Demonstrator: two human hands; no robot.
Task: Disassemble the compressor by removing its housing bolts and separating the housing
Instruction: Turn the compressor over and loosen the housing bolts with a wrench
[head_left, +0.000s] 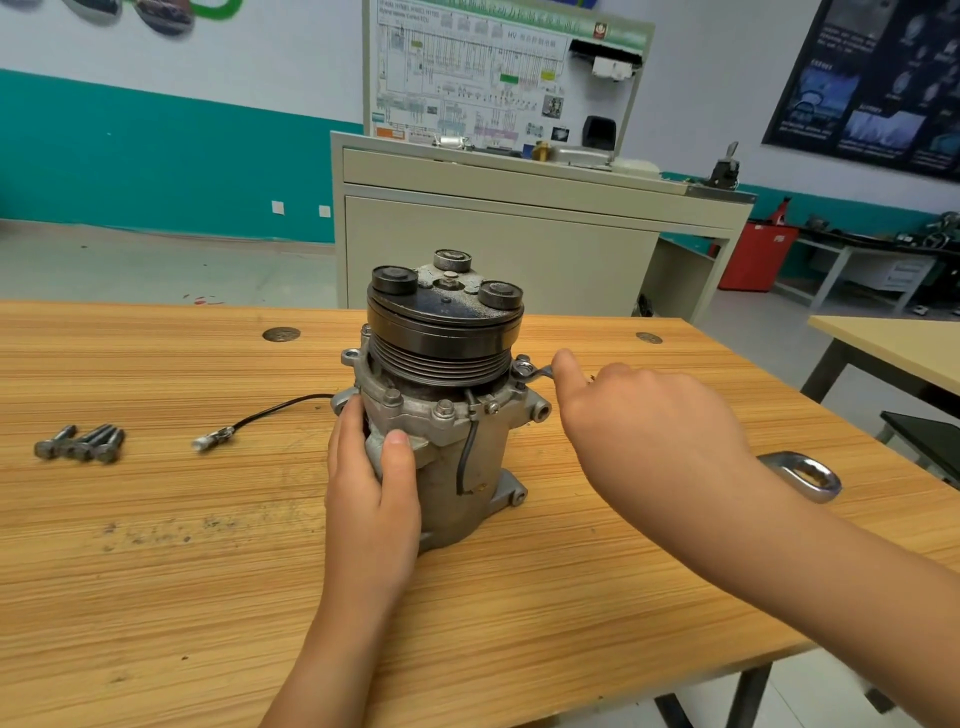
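Compressor (447, 457) stands upright near the middle of the wooden table (156, 571), its black grooved pulley (444, 338) on top and the grey housing below. The left hand (371, 488) grips the housing from the near left side, thumb pressed on the front of a flange lug and fingers wrapped round the far side. The right hand (639, 415) is closed round a wrench (779, 460), thumb stretched along its shank. The wrench's open end sits on a bolt (521, 370) at the right of the flange, and its ring end sticks out behind the wrist, above the table. Another bolt head (444, 409) shows in the front of the flange.

Four loose bolts (83, 442) lie side by side, touching, well to the left on the table. A black wire (275, 408) runs from the left side of the compressor across the table to a small connector (213, 439). Dark grit is scattered on the wood near the front left.

Behind the table stands a beige cabinet (493, 249) carrying a board (467, 78) with a wiring diagram.
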